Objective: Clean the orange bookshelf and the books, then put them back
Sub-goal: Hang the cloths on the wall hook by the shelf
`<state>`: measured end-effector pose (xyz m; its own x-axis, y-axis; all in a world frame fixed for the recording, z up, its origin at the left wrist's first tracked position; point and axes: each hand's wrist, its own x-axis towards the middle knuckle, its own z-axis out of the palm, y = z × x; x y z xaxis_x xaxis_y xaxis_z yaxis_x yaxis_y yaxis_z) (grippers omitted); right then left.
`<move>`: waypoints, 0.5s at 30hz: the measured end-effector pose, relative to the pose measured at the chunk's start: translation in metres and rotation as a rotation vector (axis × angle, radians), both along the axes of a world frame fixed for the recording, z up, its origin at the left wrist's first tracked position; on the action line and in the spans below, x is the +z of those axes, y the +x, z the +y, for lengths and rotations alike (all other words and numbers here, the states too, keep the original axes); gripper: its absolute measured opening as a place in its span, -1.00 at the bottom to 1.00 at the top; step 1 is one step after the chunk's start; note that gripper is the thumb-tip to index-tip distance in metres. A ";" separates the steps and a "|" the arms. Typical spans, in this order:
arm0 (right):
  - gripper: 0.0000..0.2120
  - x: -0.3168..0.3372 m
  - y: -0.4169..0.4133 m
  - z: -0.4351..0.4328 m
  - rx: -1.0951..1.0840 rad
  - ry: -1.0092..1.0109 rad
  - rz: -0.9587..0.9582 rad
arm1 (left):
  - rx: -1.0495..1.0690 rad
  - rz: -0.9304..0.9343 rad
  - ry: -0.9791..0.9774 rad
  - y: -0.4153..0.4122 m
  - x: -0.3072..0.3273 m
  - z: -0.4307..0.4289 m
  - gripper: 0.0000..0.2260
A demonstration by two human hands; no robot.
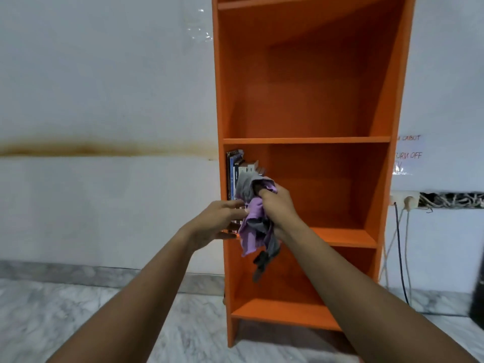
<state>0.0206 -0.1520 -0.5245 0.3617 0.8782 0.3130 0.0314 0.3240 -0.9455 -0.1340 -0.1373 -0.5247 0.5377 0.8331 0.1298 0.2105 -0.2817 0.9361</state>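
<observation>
The tall orange bookshelf (309, 140) stands against a white wall in the head view. Several books (237, 166) stand upright at the left end of its middle compartment. My right hand (279, 205) grips a bunched purple and grey cloth (252, 221) in front of the books; the cloth hangs down past the shelf board. My left hand (222, 218) reaches to the lower part of the books at the shelf's left side, fingers stretched forward and touching them. The lower parts of the books are hidden behind the cloth and my hands.
The compartments above and below the books hold nothing. Cables (400, 244) hang from wall sockets (404, 200) right of the shelf. A paper note (410, 153) is stuck on the wall. A dark object (478, 297) sits at the right edge. The floor (52, 310) is grey marble.
</observation>
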 end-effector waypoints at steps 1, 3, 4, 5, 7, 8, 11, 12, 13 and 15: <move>-0.77 0.008 -0.007 -0.002 -0.016 -0.007 0.050 | -0.009 -0.012 0.003 -0.008 0.008 -0.003 -0.77; -0.78 0.022 -0.015 0.002 -0.024 -0.027 0.175 | -0.008 -0.017 0.007 -0.020 0.017 0.000 -0.77; -0.77 0.026 -0.017 0.006 -0.016 -0.035 0.224 | -0.012 -0.019 0.014 -0.024 0.019 0.004 -0.85; -0.76 0.030 -0.020 0.011 -0.003 -0.046 0.240 | -0.015 -0.021 0.017 -0.030 0.021 0.009 -0.93; -0.78 0.028 -0.024 0.026 0.019 -0.048 0.217 | -0.022 -0.051 -0.006 -0.042 0.021 0.028 -0.89; -0.81 0.023 -0.025 0.036 0.004 -0.042 0.158 | -0.015 -0.068 -0.027 -0.049 0.019 0.038 -0.85; -0.87 0.001 -0.033 0.076 -0.072 -0.051 -0.137 | 0.114 -0.194 -0.090 -0.071 0.000 0.078 -0.76; -0.85 -0.008 -0.037 0.094 -0.073 -0.063 -0.189 | 0.179 -0.213 -0.095 -0.078 -0.008 0.094 -0.74; -0.85 -0.016 -0.042 0.109 -0.061 -0.068 -0.234 | 0.243 -0.202 -0.092 -0.084 -0.016 0.110 -0.72; -0.90 -0.030 -0.055 0.140 0.017 -0.070 -0.276 | 0.320 -0.154 -0.098 -0.098 -0.029 0.144 -0.73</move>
<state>-0.0346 -0.0123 -0.5543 0.2563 0.9065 0.3356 0.2854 0.2608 -0.9223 -0.2316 0.0063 -0.5540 0.2280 0.9685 0.0997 0.1279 -0.1313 0.9831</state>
